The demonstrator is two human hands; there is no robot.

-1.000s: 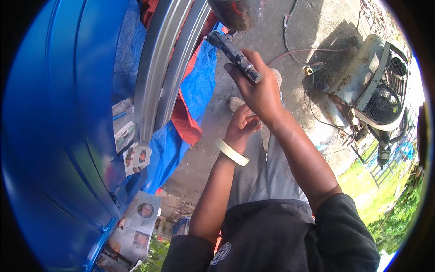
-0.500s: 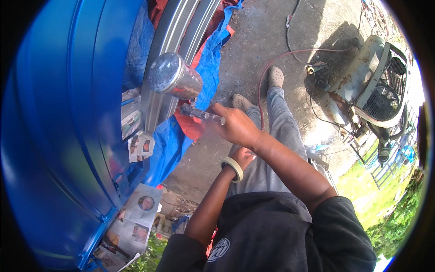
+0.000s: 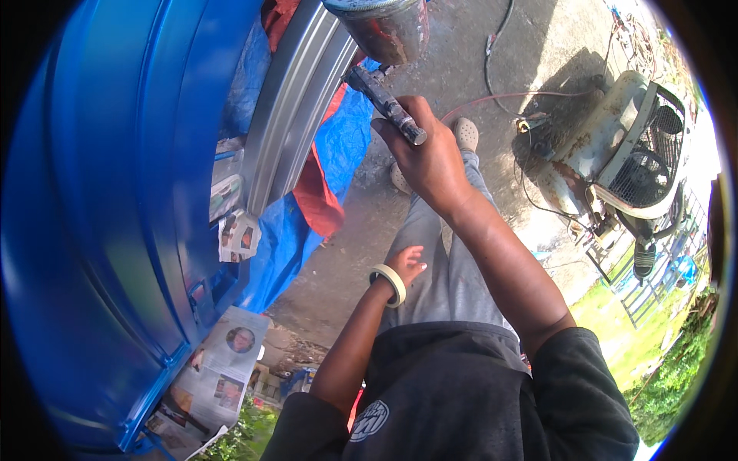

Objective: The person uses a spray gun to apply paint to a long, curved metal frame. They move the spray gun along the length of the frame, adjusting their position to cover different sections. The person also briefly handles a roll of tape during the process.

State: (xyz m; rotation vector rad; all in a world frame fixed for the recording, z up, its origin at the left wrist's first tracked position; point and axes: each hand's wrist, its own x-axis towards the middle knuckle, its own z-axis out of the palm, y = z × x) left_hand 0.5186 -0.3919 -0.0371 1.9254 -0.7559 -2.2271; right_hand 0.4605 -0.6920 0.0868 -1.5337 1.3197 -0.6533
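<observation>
My right hand (image 3: 434,161) is closed around a paint spray gun (image 3: 388,106), stained with dark paint. Its metal paint cup (image 3: 388,34) sits at the far end, partly cut off by the upper edge. Left of the gun stands a glossy blue ribbed metal panel (image 3: 92,215), with a grey ridged metal strip (image 3: 296,100) beside it. In front of my grey trousers, my left hand (image 3: 409,265) hangs with its fingers apart and nothing in it. A roll of pale tape (image 3: 393,280) rings that wrist like a bracelet.
Blue tarp (image 3: 280,246) and red sheeting (image 3: 320,203) lie below the strip. Newspaper (image 3: 231,346) covers parts near the panel's lower edge. At right sits a rusty air compressor (image 3: 596,146) with a mesh guard; a red hose (image 3: 492,98) and cables cross the concrete.
My right hand has carried the spray gun farther away and to the right, bringing the cup off the grey strip. The left hand's fingers now show more spread.
</observation>
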